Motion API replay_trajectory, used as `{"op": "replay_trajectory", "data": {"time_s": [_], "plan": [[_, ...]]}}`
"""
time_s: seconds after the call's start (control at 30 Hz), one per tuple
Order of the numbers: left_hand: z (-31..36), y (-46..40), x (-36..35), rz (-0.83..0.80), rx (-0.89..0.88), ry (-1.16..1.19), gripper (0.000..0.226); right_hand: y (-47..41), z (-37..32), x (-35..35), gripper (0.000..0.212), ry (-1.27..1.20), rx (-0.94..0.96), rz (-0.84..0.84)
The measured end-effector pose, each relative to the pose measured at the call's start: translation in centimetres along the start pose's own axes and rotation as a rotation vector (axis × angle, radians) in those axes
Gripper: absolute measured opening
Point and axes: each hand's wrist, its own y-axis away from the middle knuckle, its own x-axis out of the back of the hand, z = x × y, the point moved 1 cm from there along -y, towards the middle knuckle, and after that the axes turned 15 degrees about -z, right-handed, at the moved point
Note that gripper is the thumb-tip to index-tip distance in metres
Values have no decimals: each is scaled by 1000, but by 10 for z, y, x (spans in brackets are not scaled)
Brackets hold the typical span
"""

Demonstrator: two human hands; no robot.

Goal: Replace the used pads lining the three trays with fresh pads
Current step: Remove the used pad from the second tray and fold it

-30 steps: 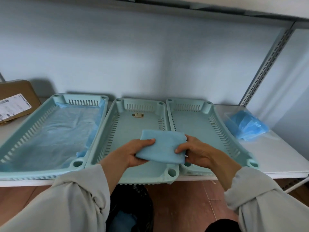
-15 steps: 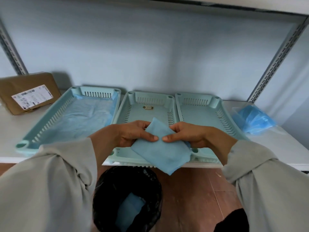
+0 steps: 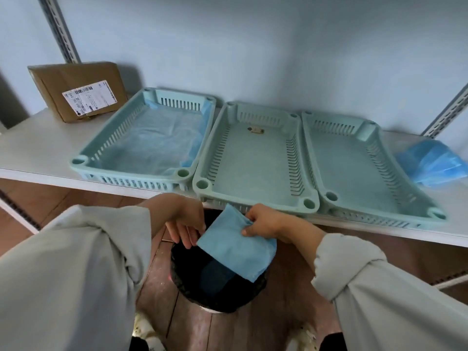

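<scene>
Three pale green slotted trays stand side by side on a white shelf. A crumpled blue pad (image 3: 162, 138) lines the left tray (image 3: 83, 162). The middle tray (image 3: 202, 184) and the right tray (image 3: 435, 214) show bare floors. My right hand (image 3: 266, 224) pinches a folded blue pad (image 3: 238, 247) by its upper edge, hanging over a black-lined bin (image 3: 217, 282) on the floor. My left hand (image 3: 183, 224) is beside the pad's left corner, fingers spread and pointing down, holding nothing. Another blue pad lies inside the bin.
A clear bag of folded blue pads (image 3: 430, 163) lies on the shelf right of the trays. A brown cardboard box (image 3: 78, 89) with a label stands at the back left. Slotted metal uprights (image 3: 59, 29) rise at both shelf ends. The floor below is reddish brown.
Both hands dropped from above the middle tray's front edge to below the shelf, over the bin. My left hand let go of the folded pad; only the right hand holds it now.
</scene>
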Motion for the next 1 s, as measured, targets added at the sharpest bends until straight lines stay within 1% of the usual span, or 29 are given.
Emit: {"op": "replay_trajectory", "data": {"time_s": [0.07,0.13,0.2,0.27,0.33,0.4,0.47,0.5,0.57,0.67,0.8,0.93,1.0], "plan": [[-8,-9,1,78,14,10,33,-16,9,-11,11,24,-59,57],[-13,-14,1,73,35,9,33,-35,17,-25,25,18,-125,70],[-18,-19,2,50,50,19,34,-55,21,-37,31,-23,-189,73],[-20,-24,4,46,49,35,35,-71,22,-45,26,-154,-230,89],[-21,-27,5,44,44,54,35,-83,23,-50,10,-317,-241,116],[-21,-28,5,35,38,70,35,-92,28,-55,22,-458,-261,133],[-22,-29,5,34,27,79,35,-90,32,-59,26,-546,-309,84],[-23,-29,5,33,20,82,35,-88,34,-61,27,-548,-339,52],[-24,-29,4,29,5,86,34,-81,35,-61,27,-442,-363,-25],[-22,-24,1,22,-9,70,33,-65,21,-60,32,-376,-285,-144],[-15,-1,10,-14,-14,14,33,-47,-23,-43,36,-344,-139,-282],[-18,43,40,-55,10,-22,29,-27,-78,-11,34,-297,14,-296],[-22,64,57,-3,18,-22,25,-18,-103,5,33,-262,78,-285]]}}
